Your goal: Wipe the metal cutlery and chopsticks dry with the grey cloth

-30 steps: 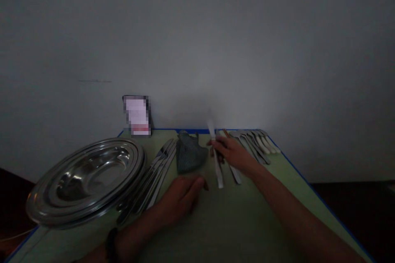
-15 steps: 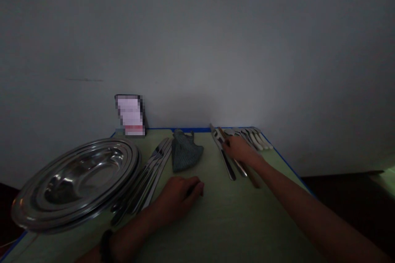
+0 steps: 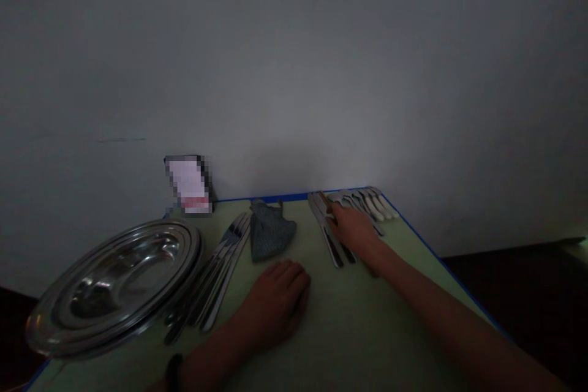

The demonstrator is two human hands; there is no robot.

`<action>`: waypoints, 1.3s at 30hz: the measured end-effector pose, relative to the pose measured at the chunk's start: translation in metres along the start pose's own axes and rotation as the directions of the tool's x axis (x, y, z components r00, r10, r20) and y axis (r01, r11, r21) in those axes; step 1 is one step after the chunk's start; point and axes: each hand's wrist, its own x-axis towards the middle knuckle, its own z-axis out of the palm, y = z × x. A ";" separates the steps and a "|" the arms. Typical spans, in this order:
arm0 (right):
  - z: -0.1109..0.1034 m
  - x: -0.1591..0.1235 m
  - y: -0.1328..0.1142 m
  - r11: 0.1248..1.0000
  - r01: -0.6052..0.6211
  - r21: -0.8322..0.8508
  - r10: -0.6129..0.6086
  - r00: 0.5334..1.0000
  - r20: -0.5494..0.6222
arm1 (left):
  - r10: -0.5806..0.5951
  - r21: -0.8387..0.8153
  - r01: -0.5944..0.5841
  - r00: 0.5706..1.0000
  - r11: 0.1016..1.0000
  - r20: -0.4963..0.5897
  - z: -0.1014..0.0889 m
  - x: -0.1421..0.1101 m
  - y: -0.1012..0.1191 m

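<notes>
My right hand (image 3: 354, 226) is over the cutlery at the far right, its fingers closed around the brown wooden chopsticks (image 3: 324, 199). Their lower part is mostly behind my hand and wrist. Just left of it lie two table knives (image 3: 328, 239), side by side with handles toward me. Spoons and forks with white handles (image 3: 376, 207) lie in a row on the right. My left hand (image 3: 281, 297) rests on the table with curled fingers and nothing visible in it. Ahead of it is a crumpled grey-green cloth (image 3: 272, 233).
Nested steel plates (image 3: 55, 334) stand at the left. Beside them lies a bundle of forks and knives (image 3: 220, 278). A phone (image 3: 188, 184) with a blurred screen leans on the wall (image 3: 294, 73) behind the blue-edged green table (image 3: 358, 324).
The leftmost knives now lie straighter, side by side. My right hand has stayed on the chopsticks, shifting slightly. My left hand has turned palm-down, and the view has tilted a little.
</notes>
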 end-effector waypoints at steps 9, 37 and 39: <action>0.017 -0.048 0.029 0.933 0.361 0.001 -0.355 0.919 -0.172 | -0.223 0.016 0.225 0.971 0.974 -0.088 0.029 0.085 -0.023; 0.022 -0.051 0.036 0.924 0.302 0.235 -0.216 0.919 -0.329 | -0.237 0.017 0.238 0.971 0.971 -0.034 0.047 0.108 -0.025; 0.021 -0.053 0.034 0.927 0.308 0.215 -0.224 0.912 -0.343 | -0.229 0.005 0.230 0.972 0.973 -0.059 0.045 0.101 -0.023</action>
